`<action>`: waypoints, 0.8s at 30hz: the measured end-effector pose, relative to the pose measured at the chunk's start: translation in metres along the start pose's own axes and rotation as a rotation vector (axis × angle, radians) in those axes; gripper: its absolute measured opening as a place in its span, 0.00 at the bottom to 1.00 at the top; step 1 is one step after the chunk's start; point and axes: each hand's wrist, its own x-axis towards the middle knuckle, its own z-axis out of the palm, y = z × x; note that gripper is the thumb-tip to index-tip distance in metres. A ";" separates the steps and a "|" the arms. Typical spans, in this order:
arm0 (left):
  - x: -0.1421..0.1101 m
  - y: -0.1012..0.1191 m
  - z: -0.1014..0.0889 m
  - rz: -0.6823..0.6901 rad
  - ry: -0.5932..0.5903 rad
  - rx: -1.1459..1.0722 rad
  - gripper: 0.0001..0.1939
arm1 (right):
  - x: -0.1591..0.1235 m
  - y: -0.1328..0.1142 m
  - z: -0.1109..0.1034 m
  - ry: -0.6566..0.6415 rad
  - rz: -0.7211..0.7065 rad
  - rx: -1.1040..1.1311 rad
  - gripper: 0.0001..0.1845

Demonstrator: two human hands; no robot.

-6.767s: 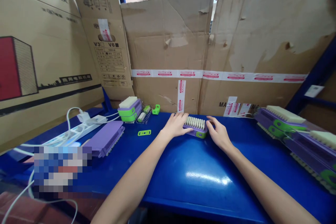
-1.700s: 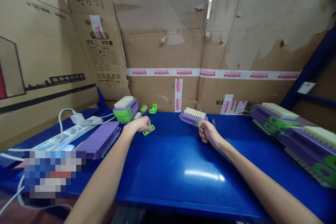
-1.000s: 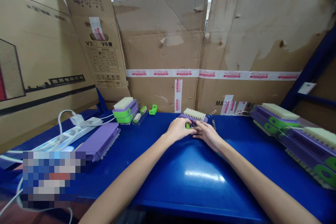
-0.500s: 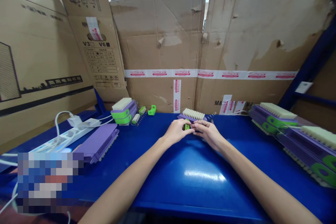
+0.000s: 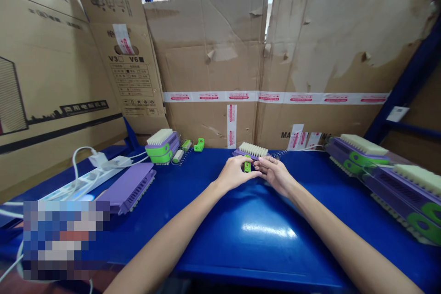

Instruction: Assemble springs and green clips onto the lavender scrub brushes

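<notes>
Near the middle of the back of the table, my left hand is closed around a small bright green plastic piece, gripped between thumb and fingers. My right hand faces it, fingertips pinched together close to the piece. A thin coiled metal spring sticks out behind my right fingers, which appear to hold it; its other end is mostly hidden. Just behind both hands lies a purple brush with cream bristles facing up.
Purple-and-green brushes stand at back left beside a loose green bracket. A purple brush body lies near a white power strip with cables. More brushes sit at right. Cardboard walls the back.
The green piece now shows more fully in my left hand, standing more upright. My left thumb reaches further right under the right fingertips. The spring's free end has shifted slightly.
</notes>
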 end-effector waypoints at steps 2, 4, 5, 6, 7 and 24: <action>0.003 0.001 0.000 -0.005 0.002 0.013 0.17 | 0.000 0.001 0.000 -0.014 0.013 0.011 0.11; 0.007 0.002 -0.002 -0.011 -0.035 -0.003 0.15 | 0.000 0.001 0.000 -0.020 0.028 0.023 0.11; 0.009 0.003 -0.004 -0.014 -0.063 -0.014 0.14 | 0.000 0.001 0.000 -0.015 0.035 0.027 0.11; 0.010 0.003 -0.005 -0.016 -0.093 -0.023 0.14 | 0.001 0.001 0.000 -0.007 0.039 0.029 0.11; 0.012 0.003 -0.007 -0.021 -0.120 -0.029 0.14 | 0.001 0.001 0.000 0.003 0.042 0.033 0.10; 0.009 -0.009 0.006 -0.146 -0.066 -0.200 0.23 | 0.007 0.011 0.005 0.142 -0.325 -0.351 0.20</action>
